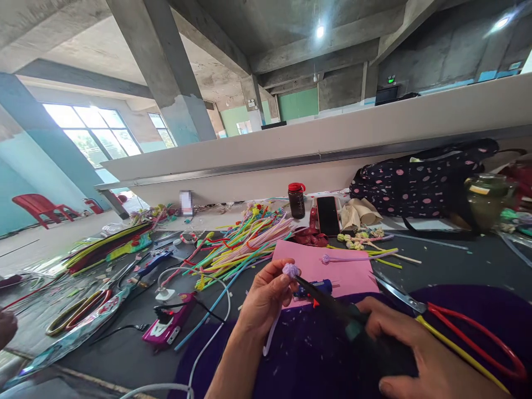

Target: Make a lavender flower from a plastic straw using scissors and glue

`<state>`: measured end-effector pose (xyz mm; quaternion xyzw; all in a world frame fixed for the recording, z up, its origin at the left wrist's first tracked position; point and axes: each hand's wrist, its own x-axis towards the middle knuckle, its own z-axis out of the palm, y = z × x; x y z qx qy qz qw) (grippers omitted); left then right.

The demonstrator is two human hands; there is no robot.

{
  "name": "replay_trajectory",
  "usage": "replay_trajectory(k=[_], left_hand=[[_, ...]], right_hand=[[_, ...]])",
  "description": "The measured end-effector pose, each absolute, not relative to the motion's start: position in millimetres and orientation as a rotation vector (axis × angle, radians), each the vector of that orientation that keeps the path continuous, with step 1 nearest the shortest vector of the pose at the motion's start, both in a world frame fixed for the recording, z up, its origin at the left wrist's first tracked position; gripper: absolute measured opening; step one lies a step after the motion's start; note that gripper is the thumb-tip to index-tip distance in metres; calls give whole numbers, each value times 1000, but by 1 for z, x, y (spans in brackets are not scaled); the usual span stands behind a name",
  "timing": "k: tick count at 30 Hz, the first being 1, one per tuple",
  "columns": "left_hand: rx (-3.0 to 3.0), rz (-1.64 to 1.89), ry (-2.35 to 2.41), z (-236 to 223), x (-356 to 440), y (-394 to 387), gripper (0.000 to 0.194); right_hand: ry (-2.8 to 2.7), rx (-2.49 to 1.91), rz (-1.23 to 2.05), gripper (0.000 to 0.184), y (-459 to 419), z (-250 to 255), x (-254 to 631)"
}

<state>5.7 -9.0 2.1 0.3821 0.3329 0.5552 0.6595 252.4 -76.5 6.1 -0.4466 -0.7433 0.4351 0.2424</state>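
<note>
- Working over the desk (120, 360), close to a looping white cable (229, 303); possibly risking a snag by shifting the left forearm.
- Reaching past red-handled scissors (420, 306), toward the desk's near right corner; possibly risking a knock from the right wrist.
- Gripping a blurred dark tool (332, 303) in the curled right hand (399, 332), pointing toward the left fingertips; possibly risking a poke through slipping.
- Pinching a fluffy lilac piece (291, 270) in the left hand (262, 299), above the desk's near edge; possibly risking crushing through over-squeezing.

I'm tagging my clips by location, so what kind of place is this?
Probably a craft workshop, judging by the bundled pipe cleaners, large scissors and bare concrete pillar.
</note>
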Motion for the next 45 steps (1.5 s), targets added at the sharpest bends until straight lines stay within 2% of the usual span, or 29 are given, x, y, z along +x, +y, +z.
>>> replay_trajectory(k=[30,45], left_hand=[[983,1311,855,-2,2,-4,32],[1260,1308,965,-5,-1,-4,25]], right_hand=[[-2049,-1317,1117,22,-76,6,251],[-2074,-1280,1106,23,-75,7,249]])
